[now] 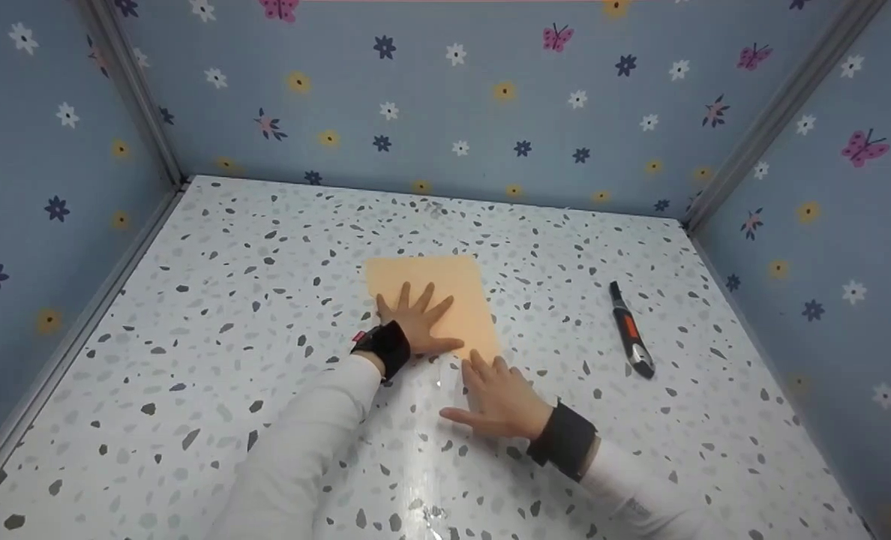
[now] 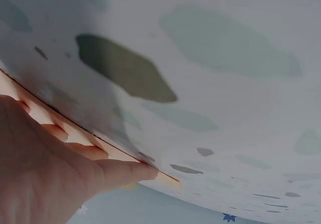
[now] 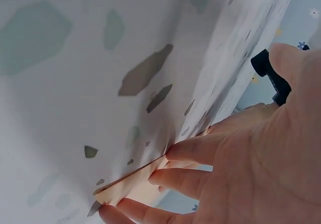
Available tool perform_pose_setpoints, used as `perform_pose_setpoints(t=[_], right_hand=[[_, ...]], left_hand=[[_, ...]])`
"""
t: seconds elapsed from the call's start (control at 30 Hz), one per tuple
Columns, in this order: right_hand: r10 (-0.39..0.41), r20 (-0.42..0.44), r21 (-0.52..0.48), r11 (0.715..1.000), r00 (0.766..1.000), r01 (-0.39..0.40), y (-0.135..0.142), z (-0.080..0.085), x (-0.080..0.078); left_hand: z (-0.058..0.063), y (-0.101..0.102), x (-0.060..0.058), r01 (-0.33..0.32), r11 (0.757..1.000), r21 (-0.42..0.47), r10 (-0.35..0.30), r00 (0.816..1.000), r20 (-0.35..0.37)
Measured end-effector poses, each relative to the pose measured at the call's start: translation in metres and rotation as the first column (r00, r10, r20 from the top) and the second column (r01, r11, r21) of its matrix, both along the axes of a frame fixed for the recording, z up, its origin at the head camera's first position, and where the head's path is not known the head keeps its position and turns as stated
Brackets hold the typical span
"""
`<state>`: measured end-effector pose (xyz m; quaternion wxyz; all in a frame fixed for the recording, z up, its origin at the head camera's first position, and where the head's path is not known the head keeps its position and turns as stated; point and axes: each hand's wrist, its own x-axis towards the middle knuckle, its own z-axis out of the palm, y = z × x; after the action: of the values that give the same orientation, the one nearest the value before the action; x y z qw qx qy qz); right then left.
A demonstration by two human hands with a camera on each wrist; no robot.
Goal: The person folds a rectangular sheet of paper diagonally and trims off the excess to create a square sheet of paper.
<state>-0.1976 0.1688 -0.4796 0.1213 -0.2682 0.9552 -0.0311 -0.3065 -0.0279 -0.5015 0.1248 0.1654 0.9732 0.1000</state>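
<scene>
A peach-coloured sheet of paper (image 1: 460,289) lies flat on the speckled tabletop. My left hand (image 1: 418,324) rests on the sheet with its fingers spread wide and straight. In the left wrist view that hand's thumb (image 2: 128,174) lies along the near edge of the paper (image 2: 169,179). At the sheet's near right corner, the fingertips of my right hand (image 1: 505,397) touch the paper, with the thumb out to the left. The right wrist view shows its extended fingers (image 3: 185,181) along the paper's edge (image 3: 143,186). Neither hand grips anything.
A black utility knife (image 1: 630,330) with an orange slider lies on the table (image 1: 265,262) to the right of the sheet. Blue panels (image 1: 445,97) with flowers and butterflies enclose the back and both sides. Each wrist wears a black band (image 1: 565,439).
</scene>
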Motion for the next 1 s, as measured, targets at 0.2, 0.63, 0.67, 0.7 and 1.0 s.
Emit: perform_pose_setpoints(t=[0.2,0.63,0.67,0.7,1.0], right_hand=[[0.065,-0.024,0.004,0.998,0.998,-0.065,0.006,0.000,-0.010],[0.082,0.092,-0.045,0.996,0.992,-0.078,0.050,-0.003,-0.083],[0.062,0.103,-0.036,0.998,0.993,-0.059,0.051,-0.003,-0.089],[0.044,0.113,-0.030,0.999,0.993,-0.041,0.052,-0.003,-0.094],[0.000,0.121,0.042,0.999,0.993,-0.005,0.049,-0.003,-0.115]], left_hand=[[0.001,-0.003,-0.008,0.030,0.999,-0.023,-0.030,1.000,0.008],[0.011,-0.005,-0.001,0.057,0.997,-0.055,-0.059,0.998,-0.022],[0.011,-0.004,-0.001,0.056,0.997,-0.057,-0.057,0.998,-0.017],[0.010,-0.004,-0.001,0.057,0.996,-0.062,-0.058,0.998,-0.014],[-0.005,-0.008,-0.012,0.081,0.997,-0.020,-0.081,0.996,-0.023]])
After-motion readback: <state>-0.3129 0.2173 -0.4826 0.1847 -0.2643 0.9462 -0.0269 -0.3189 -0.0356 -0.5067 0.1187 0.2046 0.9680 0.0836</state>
